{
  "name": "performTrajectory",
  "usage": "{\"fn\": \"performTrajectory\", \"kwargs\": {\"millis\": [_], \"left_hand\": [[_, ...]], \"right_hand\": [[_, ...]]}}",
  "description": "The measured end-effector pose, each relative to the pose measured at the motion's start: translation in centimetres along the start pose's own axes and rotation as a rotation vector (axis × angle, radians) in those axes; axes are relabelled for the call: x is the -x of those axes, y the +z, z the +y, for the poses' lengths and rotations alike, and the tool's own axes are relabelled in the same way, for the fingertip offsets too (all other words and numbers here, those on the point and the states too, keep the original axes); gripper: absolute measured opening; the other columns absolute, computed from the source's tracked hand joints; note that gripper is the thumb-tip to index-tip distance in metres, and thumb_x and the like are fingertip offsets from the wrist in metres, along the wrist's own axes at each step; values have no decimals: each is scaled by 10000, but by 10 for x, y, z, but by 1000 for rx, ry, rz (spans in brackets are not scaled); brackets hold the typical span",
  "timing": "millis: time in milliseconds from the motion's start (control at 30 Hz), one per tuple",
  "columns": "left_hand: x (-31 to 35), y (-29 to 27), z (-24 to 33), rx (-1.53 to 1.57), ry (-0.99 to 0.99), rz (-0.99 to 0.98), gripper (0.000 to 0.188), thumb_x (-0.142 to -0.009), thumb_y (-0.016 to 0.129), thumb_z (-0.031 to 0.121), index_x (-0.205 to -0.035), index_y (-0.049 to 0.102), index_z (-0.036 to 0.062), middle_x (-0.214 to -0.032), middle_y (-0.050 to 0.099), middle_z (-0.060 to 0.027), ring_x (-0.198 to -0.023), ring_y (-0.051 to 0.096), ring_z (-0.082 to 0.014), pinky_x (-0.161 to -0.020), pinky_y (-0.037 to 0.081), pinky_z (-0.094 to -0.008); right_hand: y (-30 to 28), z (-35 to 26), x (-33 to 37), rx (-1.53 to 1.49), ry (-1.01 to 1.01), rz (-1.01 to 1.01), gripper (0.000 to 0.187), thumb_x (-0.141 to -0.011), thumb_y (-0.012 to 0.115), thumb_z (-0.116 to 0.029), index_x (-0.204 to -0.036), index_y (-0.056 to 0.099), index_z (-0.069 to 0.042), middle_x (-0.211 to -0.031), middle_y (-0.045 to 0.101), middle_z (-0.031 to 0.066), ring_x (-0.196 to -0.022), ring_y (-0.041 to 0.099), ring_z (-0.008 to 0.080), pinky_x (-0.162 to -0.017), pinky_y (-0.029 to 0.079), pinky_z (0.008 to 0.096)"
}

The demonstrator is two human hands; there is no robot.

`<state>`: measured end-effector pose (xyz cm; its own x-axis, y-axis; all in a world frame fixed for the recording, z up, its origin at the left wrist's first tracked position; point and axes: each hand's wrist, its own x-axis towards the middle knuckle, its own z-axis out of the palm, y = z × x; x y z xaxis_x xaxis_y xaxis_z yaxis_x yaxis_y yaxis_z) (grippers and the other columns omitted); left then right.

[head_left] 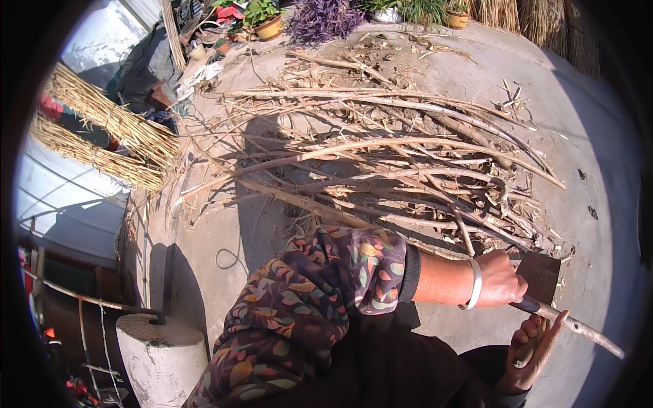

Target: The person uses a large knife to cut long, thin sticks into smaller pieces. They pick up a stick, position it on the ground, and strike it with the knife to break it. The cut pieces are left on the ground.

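Find the broad-bladed chopping tool (542, 272) at the lower right, in hand, just beside the near right end of a tangled pile of bare branches (381, 142). Judge it stiff throughout, probably weighty toward the flat dark blade and lighter along the slender wooden handle (583, 330); cannot make out the join behind the knuckles. Best taken by the handle, well clear of the blade's edges; expect dry, worn wood, rather smooth and perhaps apt to turn in a loose grip. Note the left hand (500, 277), wearing a pale bracelet (473, 284), in a tight fist at the blade end of the handle. See the right hand (542, 355) below, curled around a small stone-like piece (527, 351), with one digit stretched out toward the handle; cannot tell the piece's material, but likely hard and easily cupped. Count the branches as dry, stiff and springy, apt to snag because of so much crossing. Beware of crowding from the pile beyond the blade, and of the patterned sleeve (306, 285) reaching across the front. Farther off, well apart from the work, notice straw bundles (112, 119) and a whitish cylindrical block (163, 360) at left, and a purple-leaved plant (326, 20) along the top.
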<state>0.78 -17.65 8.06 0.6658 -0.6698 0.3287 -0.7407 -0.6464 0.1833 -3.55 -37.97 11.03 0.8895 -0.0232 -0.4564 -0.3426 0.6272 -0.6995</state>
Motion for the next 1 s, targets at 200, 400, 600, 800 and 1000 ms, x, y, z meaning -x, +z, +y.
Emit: {"fn": "performTrajectory", "kwargs": {"millis": [200, 400, 600, 800, 1000], "left_hand": [[9, -28, 17, -78, 50, -84, 287, -736, 632, 175, -923, 574, -35, -590, 626, -37, -567, 662, -218, -474, 445, -360], [45, -80, -7, 15, -87, -19, 413, -838, 656, 306, -1118, 574, 13, -863, 663, -125, -851, 664, -217, -645, 475, -383], [247, -124, -111, -151, -974, 976, 297, -850, 674, 203, -1075, 622, 16, -1010, 636, -164, -949, 611, -335, -861, 482, -404], [454, -91, -124, -229, -1747, 1330, 419, -834, 708, 241, -1116, 600, -49, -1049, 627, -165, -936, 617, -249, -826, 493, -352], [532, -82, -177, 378, -1876, 2117, 346, -846, 699, 254, -1033, 585, -14, -923, 587, -118, -779, 607, -242, -656, 504, -387]], "right_hand": [[29, 3, 3, 389, 34, 278, 296, -933, 626, -428, -986, 527, -154, -730, 507, -37, -572, 478, 44, -440, 365, 190], [19, 10, -14, 332, 11, 129, 240, -928, 629, -356, -1036, 539, -162, -721, 502, -42, -552, 491, 56, -418, 370, 197], [-3, 1, -27, 283, 70, 61, 235, -938, 611, -325, -1086, 540, -156, -746, 525, -23, -499, 491, 75, -372, 408, 207], [8, -5, -28, 326, 95, 46, 211, -945, 596, -307, -1029, 532, -124, -723, 530, -2, -476, 473, 80, -356, 385, 203], [0, -2, -29, 248, 37, 6, 348, -939, 567, -293, -1198, 512, -66, -786, 549, 15, -467, 452, 80, -351, 365, 205]]}}
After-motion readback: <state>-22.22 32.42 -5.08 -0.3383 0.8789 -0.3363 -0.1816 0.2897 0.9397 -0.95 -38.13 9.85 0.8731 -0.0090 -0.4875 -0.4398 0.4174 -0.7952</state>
